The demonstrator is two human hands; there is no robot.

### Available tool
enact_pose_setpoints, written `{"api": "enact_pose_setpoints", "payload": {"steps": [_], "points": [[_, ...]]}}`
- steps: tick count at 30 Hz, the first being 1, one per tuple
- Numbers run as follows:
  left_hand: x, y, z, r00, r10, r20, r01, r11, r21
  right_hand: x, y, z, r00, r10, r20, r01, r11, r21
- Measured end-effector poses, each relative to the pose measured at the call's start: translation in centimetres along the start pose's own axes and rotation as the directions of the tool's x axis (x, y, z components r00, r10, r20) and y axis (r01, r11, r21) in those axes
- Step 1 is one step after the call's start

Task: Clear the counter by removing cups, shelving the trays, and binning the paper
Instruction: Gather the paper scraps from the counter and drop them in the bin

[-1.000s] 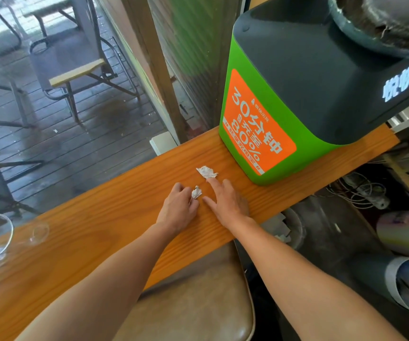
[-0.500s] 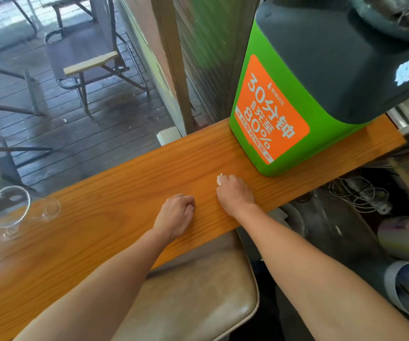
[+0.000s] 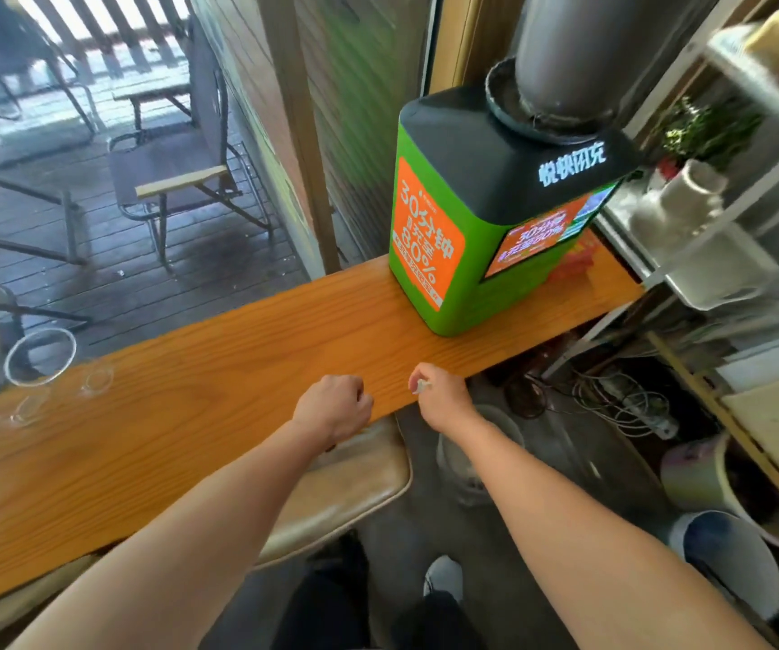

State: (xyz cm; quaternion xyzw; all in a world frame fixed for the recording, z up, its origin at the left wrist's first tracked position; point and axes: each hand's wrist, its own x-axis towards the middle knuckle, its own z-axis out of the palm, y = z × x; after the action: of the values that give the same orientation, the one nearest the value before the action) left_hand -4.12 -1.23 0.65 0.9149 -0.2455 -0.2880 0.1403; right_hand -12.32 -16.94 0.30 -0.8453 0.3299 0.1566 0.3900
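Observation:
My right hand [image 3: 444, 398] is closed at the near edge of the wooden counter [image 3: 190, 415], and a bit of white crumpled paper [image 3: 421, 387] pokes out between its fingers. My left hand [image 3: 333, 408] is a closed fist just left of it, over the counter's edge; the paper scrap it picked up is hidden inside. Clear glass cups [image 3: 40, 358] lie and stand on the counter at the far left. No loose paper shows on the wood.
A green and black charging kiosk [image 3: 472, 236] with an orange label stands on the counter's right end. A stool seat [image 3: 345, 490] sits under the counter below my hands. Buckets [image 3: 725, 560], cables and a white shelf rack [image 3: 730, 255] fill the right.
Both paper scraps left the counter: the left hand closed on the small one, the right on the larger. Both fists then drew back to the counter's near edge, and the view pulled back and up.

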Motion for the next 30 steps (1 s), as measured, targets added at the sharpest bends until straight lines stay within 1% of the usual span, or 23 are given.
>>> {"api": "enact_pose_setpoints", "payload": {"steps": [4,7,10,14,17,19,22,25,27,30], "points": [[-2.7,4.3,0.4,1.000,-0.011,-0.015,0.012,0.999,0.039,-3.5,2.2,-3.9,0.999,-0.031,-0.007,0.031,0.999,0.020],[-4.8,7.9,1.5,0.999,0.013,-0.038,-0.010,0.998,0.064,-6.3,4.4,-5.8,0.999,-0.022,-0.030,0.024,0.998,0.057],[-6.9,11.5,3.6,0.997,0.061,-0.036,-0.058,0.995,0.076,-8.6,7.0,-7.0,1.000,0.008,-0.012,-0.007,0.999,0.033],[-9.2,14.7,6.9,0.996,0.092,0.023,-0.093,0.992,0.081,-10.4,10.1,-7.8,0.998,0.062,0.002,-0.062,0.996,-0.059],[-10.1,14.9,9.1,0.997,0.062,0.055,-0.067,0.993,0.093,-10.8,11.9,-7.8,0.993,0.117,0.032,-0.115,0.991,-0.070],[-10.3,14.4,10.1,0.997,0.034,0.068,-0.040,0.996,0.085,-10.6,12.6,-7.5,0.990,0.127,0.056,-0.121,0.988,-0.096],[-10.0,13.3,11.0,0.998,-0.018,0.065,0.014,0.998,0.062,-9.7,12.6,-6.5,0.993,0.081,0.083,-0.070,0.990,-0.121],[-9.5,11.9,12.4,0.996,-0.075,0.058,0.075,0.997,0.004,-8.0,12.3,-4.8,0.990,0.066,0.126,-0.050,0.991,-0.125],[-8.7,10.8,13.9,0.990,-0.130,0.055,0.132,0.991,-0.037,-6.3,12.3,-3.6,0.990,0.032,0.137,-0.011,0.988,-0.152],[-7.4,9.9,16.3,0.974,-0.203,0.102,0.211,0.975,-0.071,-3.6,12.4,-1.7,0.986,-0.021,0.163,0.052,0.982,-0.184]]}}
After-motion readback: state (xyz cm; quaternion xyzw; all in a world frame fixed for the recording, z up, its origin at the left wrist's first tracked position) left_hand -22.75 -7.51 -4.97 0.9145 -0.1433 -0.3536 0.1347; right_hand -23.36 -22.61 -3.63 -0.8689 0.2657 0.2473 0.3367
